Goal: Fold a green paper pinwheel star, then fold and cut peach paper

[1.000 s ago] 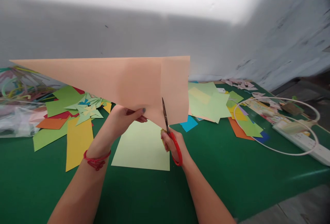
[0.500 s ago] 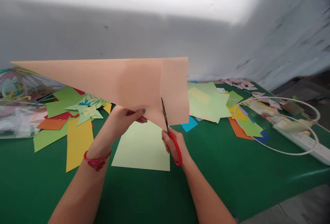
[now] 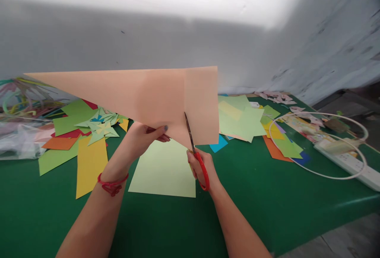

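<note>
A folded sheet of peach paper, tapering to a point at the left, is held up above the table. My left hand pinches its lower edge between thumb and fingers. In my right hand are red-handled scissors, their dark blades lying along the crease near the paper's right end. Right of the blades hangs a rectangular flap of the same paper. Below, a pale green sheet lies flat, partly covered by my hands and the peach paper.
Coloured papers and folded green paper stars lie at the left, beside a clear plastic bag. More sheets are at the back right. A white cable loop and a power strip lie farther right on the green table.
The peach paper's left tip has shifted to the right and slightly down, and its right flap has turned a little. Both hands and the scissors stay almost in place.
</note>
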{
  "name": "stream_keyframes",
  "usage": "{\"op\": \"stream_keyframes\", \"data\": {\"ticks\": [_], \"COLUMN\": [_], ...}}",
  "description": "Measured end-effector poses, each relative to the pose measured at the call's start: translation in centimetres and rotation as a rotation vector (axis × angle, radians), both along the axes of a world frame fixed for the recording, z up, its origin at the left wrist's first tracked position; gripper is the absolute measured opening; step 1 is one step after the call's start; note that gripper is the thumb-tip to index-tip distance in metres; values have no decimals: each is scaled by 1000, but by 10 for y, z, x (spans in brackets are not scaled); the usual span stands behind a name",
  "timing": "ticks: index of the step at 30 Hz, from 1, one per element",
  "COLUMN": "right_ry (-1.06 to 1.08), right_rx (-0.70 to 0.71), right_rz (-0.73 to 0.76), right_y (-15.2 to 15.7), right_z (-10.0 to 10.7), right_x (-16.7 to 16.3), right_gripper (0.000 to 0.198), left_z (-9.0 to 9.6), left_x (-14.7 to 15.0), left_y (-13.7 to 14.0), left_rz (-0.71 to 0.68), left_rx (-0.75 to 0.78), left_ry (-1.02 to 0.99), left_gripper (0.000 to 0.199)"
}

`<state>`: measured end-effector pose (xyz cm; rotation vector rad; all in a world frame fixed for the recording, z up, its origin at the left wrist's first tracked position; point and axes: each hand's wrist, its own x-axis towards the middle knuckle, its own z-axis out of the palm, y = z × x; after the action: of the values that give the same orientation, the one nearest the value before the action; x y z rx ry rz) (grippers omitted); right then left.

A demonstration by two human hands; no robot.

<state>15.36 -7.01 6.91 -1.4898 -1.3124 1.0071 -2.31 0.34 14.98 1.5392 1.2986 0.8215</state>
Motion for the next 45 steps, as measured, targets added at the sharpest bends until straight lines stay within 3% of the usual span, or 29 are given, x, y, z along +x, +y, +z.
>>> {"op": "stream_keyframes", "data": {"ticks": [19, 32, 45], "right_ry": [35, 232, 178], "right_rx": [10, -15, -65], "right_rz": [-65, 273, 119], "right_y": [5, 6, 3], "right_z": [-12, -16, -9], "right_x": [0, 4, 3], "right_gripper": [40, 22, 25], "left_z": [-2, 5, 3], "left_x": [-1, -5, -4], "left_y": [2, 1, 1], "left_rz": [-6, -7, -57], "left_rx": [-6, -30, -72], "left_ry": [-25, 41, -42], "left_gripper": [19, 25, 22]}}
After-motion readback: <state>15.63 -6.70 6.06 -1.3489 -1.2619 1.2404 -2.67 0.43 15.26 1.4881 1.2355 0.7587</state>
